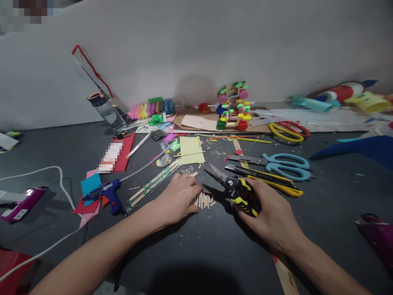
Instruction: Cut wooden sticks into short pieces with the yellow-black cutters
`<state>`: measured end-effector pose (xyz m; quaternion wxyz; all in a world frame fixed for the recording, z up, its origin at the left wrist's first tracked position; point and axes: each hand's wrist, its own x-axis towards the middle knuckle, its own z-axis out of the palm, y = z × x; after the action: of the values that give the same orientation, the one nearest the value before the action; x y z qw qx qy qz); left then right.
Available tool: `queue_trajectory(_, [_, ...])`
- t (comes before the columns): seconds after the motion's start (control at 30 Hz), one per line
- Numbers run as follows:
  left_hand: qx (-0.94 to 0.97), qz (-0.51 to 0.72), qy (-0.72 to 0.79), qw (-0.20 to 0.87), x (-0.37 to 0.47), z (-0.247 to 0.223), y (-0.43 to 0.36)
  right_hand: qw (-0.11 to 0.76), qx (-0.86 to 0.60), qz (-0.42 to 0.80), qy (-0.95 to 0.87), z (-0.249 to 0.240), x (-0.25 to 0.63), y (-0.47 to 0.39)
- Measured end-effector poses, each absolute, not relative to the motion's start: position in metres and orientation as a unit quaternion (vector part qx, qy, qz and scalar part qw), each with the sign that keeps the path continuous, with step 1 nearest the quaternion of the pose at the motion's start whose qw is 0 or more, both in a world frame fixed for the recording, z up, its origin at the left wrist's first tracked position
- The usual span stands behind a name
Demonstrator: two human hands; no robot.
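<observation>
Black-and-yellow cutters [235, 190] are in my right hand [272, 211], whose fingers wrap round the handles; the blades are parted and point up and left. My left hand [181, 194] rests over a small pile of short cut wooden sticks [203, 200], its fingers bent and close together. What lies under those fingers is hidden. Beyond the left hand are a yellow paper square [190, 150] with a thin stick across it, and long sticks in green-printed wrappers [155, 182].
A blue glue gun [113, 196] with a white cord lies left. Blue scissors [285, 162] and yellow box cutters [273, 179] lie right. At the back stand a water bottle [106, 110] and a colourful wheeled model [235, 106].
</observation>
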<state>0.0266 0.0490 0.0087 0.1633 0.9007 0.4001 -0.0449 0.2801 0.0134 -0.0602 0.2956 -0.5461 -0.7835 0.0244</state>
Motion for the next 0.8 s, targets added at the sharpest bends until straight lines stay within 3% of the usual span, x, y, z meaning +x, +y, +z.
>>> queue_trajectory(0.8, [0.906,-0.027,0.404,0.124,0.035,-0.002,0.047,0.299,-0.546,0.037,-0.781,-0.056,0.279,0.013])
